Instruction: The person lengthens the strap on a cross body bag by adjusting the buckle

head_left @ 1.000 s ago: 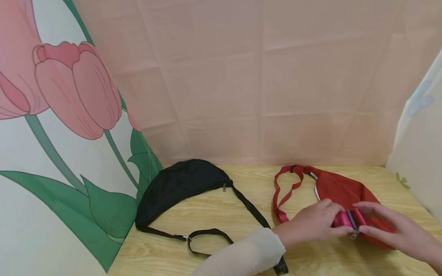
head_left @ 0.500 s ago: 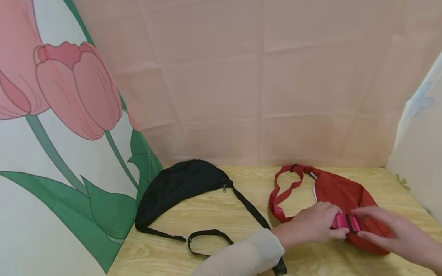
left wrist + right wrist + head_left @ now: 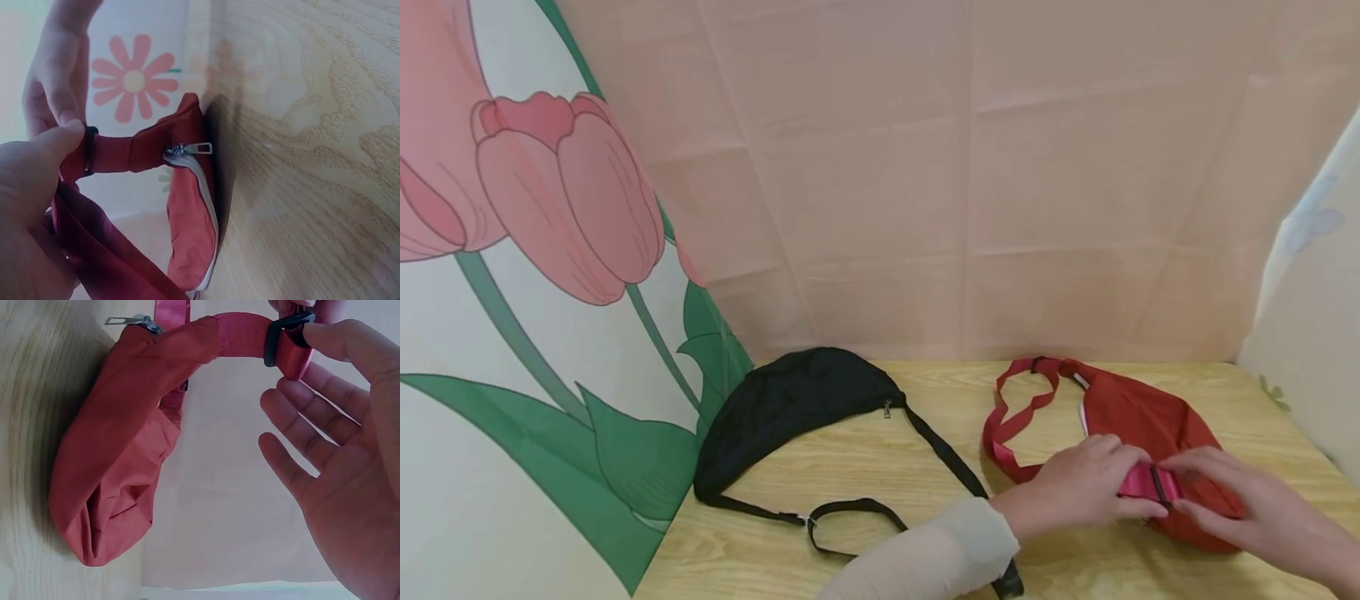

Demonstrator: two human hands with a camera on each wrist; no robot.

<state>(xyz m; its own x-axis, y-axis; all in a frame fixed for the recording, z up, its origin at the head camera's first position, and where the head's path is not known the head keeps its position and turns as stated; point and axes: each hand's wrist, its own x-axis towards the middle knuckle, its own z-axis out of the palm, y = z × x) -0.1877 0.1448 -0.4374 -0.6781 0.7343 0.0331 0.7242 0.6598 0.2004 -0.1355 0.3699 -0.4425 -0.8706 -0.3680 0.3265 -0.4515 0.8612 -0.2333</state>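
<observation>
Presently gripping a red strap (image 3: 1138, 483) in the left hand (image 3: 1086, 483) and pinching it by a black slider (image 3: 273, 345) with the right hand (image 3: 1262, 508), other fingers loosely spread, on the near side of the red bag (image 3: 1150, 412). Note that bag resting on the wooden table (image 3: 955, 387) in creased cloth, with a metal pull (image 3: 199, 148) at one end and contents hidden from view. Well to the left of the red bag, note too a black bag (image 3: 805, 400), contents likewise out of sight, with a black strap (image 3: 943, 450) partly covered by the sleeve (image 3: 936, 550).
</observation>
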